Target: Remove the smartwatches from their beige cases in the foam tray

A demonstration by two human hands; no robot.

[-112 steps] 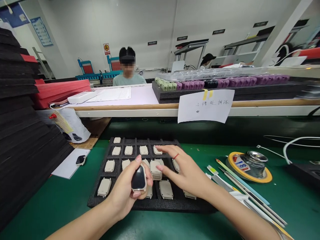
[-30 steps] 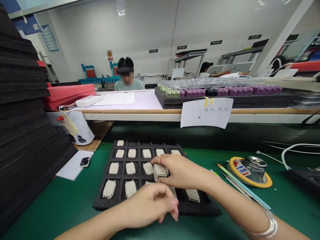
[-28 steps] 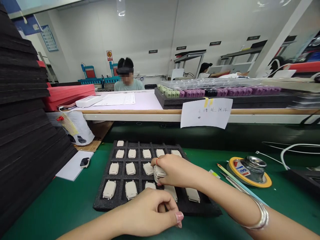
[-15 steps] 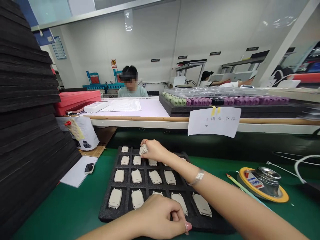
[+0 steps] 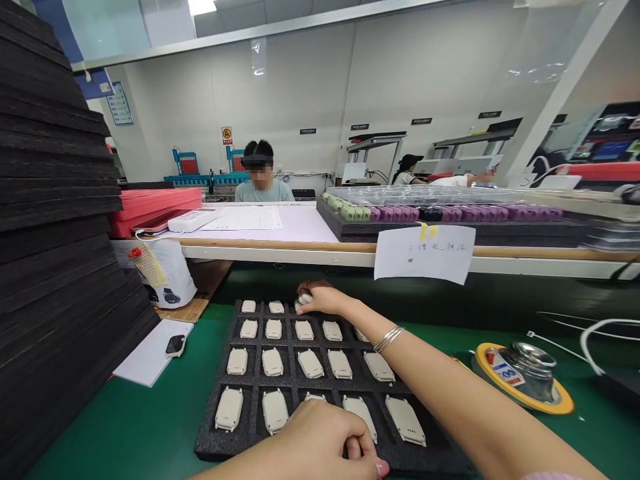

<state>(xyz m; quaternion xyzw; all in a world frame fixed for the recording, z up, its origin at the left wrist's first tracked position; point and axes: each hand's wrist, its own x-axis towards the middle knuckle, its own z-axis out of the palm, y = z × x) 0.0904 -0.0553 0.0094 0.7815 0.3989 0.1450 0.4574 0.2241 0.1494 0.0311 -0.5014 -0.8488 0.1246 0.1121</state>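
A black foam tray [image 5: 250, 445] lies on the green table, its compartments holding rows of cream watch-shaped cases [image 5: 273, 362]. At the tray's back row, my right hand [image 5: 320, 298] pinches a few cream cases over the third compartment from the left. My left hand [image 5: 333, 443] is over the tray's front edge, its fingers curled and thumb near the fingertips; whatever it may hold is hidden. It partly covers one case in the front row.
Stacked black foam sheets [image 5: 55, 200] rise at the left. A watch [image 5: 175, 345] lies on white paper [image 5: 145, 357]. At the right stands a yellow-rimmed dispenser [image 5: 530, 380]. A shelf [image 5: 340, 255] crosses behind the tray; a person [image 5: 264, 180] sits beyond.
My right hand has moved right along the back row, from the second compartment to the third. A case now shows in the second compartment. The view has shifted slightly.
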